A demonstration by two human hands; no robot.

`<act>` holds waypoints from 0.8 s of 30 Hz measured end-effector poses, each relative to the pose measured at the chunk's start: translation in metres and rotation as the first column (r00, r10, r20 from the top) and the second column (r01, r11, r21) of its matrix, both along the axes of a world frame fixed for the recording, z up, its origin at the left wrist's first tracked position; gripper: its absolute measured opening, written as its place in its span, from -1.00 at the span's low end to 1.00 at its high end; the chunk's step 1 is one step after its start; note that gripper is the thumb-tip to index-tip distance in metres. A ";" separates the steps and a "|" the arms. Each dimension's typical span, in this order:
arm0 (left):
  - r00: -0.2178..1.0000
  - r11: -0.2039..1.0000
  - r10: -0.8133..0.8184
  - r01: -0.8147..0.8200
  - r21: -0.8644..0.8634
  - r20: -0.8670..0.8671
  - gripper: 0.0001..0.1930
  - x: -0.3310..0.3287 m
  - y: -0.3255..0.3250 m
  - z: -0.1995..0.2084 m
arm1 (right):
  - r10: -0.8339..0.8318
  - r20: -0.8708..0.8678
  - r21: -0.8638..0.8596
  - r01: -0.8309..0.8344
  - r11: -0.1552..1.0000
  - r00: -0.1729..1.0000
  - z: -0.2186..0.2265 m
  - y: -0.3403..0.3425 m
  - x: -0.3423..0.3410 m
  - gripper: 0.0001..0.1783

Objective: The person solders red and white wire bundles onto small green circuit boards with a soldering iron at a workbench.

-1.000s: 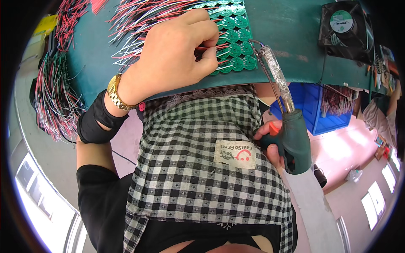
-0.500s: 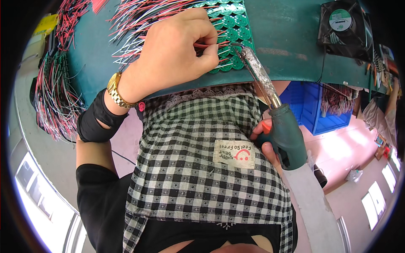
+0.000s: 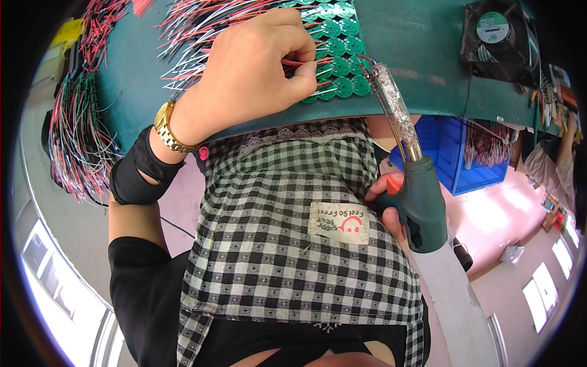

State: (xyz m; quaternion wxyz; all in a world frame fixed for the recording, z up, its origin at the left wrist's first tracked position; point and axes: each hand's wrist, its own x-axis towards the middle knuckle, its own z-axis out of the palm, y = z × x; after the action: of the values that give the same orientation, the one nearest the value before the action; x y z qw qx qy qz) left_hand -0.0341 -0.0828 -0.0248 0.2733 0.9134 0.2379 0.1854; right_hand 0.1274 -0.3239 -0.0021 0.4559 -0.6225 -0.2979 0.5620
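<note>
My left hand is closed in a pinch over the near rows of a green panel of small round circuit boards. Between thumb and forefinger runs a red wire, its end at one of the boards. More red and white wires lie across the panel and stick out to its left. My right hand, partly hidden, grips a dark green soldering gun with an orange trigger. Its foil-wrapped barrel points up and away, the thin tip just off the panel's right edge.
A black fan stands at the right of the green table. Below that edge sits a blue crate near bundled wires. Thick bundles of wired boards hang over the table's left edge. A checked apron covers my lap.
The soldering gun has shifted to the right, and its tip has come away from the boards to the panel's right edge. My left hand has stayed almost still.
</note>
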 end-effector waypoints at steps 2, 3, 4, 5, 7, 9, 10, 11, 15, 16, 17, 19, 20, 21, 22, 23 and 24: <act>1.000 1.000 -0.002 0.002 -0.001 0.000 -0.93 -0.001 0.000 0.001 | 0.003 -0.001 -0.027 -0.003 1.000 1.000 -0.001 -0.003 0.001 -0.64; 1.000 1.000 -0.004 0.004 0.000 0.001 -0.93 -0.001 0.001 0.001 | 0.001 0.000 -0.027 -0.001 1.000 1.000 -0.003 -0.004 0.002 -0.64; 1.000 1.000 -0.006 0.006 0.000 0.001 -0.93 -0.001 0.001 0.001 | 0.020 0.011 -0.011 -0.020 1.000 1.000 -0.006 -0.006 0.003 -0.64; 1.000 1.000 -0.010 0.010 -0.002 0.005 -0.93 -0.001 0.001 0.001 | 0.039 0.024 0.005 -0.039 0.999 0.999 -0.007 -0.006 0.004 -0.64; 1.000 1.000 -0.013 0.013 -0.003 0.004 -0.93 -0.001 0.002 0.001 | 0.056 0.035 0.009 -0.056 0.998 0.998 -0.008 -0.006 0.005 -0.64; 1.000 1.000 -0.012 0.012 0.000 0.006 -0.94 -0.001 0.003 0.001 | 0.071 0.048 0.013 -0.072 0.997 0.996 -0.009 -0.005 0.006 -0.65; 1.000 1.000 -0.013 0.013 0.000 0.006 -0.94 -0.001 0.003 0.001 | 0.069 0.055 0.015 -0.070 0.997 0.996 -0.009 -0.005 0.005 -0.65; 1.000 1.000 -0.012 0.012 -0.004 0.010 -0.94 -0.001 0.003 0.001 | 0.068 0.062 0.017 -0.069 0.997 0.996 -0.009 -0.005 0.005 -0.65; 1.000 1.000 -0.018 0.018 -0.003 0.005 -0.93 -0.002 0.004 0.001 | 0.024 0.032 0.028 -0.025 0.999 0.999 -0.008 -0.005 0.000 -0.64; 1.000 1.000 -0.017 0.017 -0.002 0.005 -0.93 -0.002 0.003 0.001 | -0.001 0.025 0.024 0.000 1.000 1.000 -0.005 -0.003 -0.002 -0.63; 1.000 1.000 -0.010 0.010 -0.008 0.001 -0.93 -0.002 0.002 0.001 | -0.026 0.018 0.020 0.025 0.999 1.000 -0.004 -0.002 -0.003 -0.62; 1.000 1.000 0.000 0.000 -0.009 -0.002 -0.92 -0.003 0.002 0.002 | 0.047 0.042 0.114 -0.052 0.992 0.998 -0.011 -0.004 0.004 -0.57; 1.000 1.000 -0.006 0.006 0.012 -0.004 -0.92 -0.004 0.001 0.002 | 0.115 0.070 0.202 -0.127 0.971 0.991 -0.014 -0.005 0.007 -0.48; 1.000 0.999 -0.015 0.015 0.033 -0.006 -0.92 -0.004 0.001 0.002 | 0.116 0.071 0.206 -0.128 0.970 0.991 -0.015 -0.006 0.007 -0.48; 1.000 0.999 -0.013 0.014 0.036 -0.007 -0.92 -0.004 0.002 0.003 | 0.101 0.059 0.183 -0.111 0.977 0.993 -0.015 -0.006 0.006 -0.48; 0.997 0.998 -0.016 0.010 0.065 0.079 -0.92 -0.003 0.004 0.005 | 0.087 0.047 0.159 -0.093 0.983 0.995 -0.015 -0.007 0.006 -0.47; 0.986 0.996 -0.026 0.011 0.091 0.167 -0.92 -0.002 0.005 0.005 | 0.082 0.050 0.160 -0.089 0.983 0.995 -0.017 -0.008 0.005 -0.47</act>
State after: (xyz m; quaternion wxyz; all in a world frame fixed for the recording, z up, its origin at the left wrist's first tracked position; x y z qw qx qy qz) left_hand -0.0361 -0.0778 -0.0198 0.2530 0.9080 0.1971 0.2696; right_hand 0.1327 -0.3320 -0.0187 0.4737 -0.5821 -0.3789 0.5415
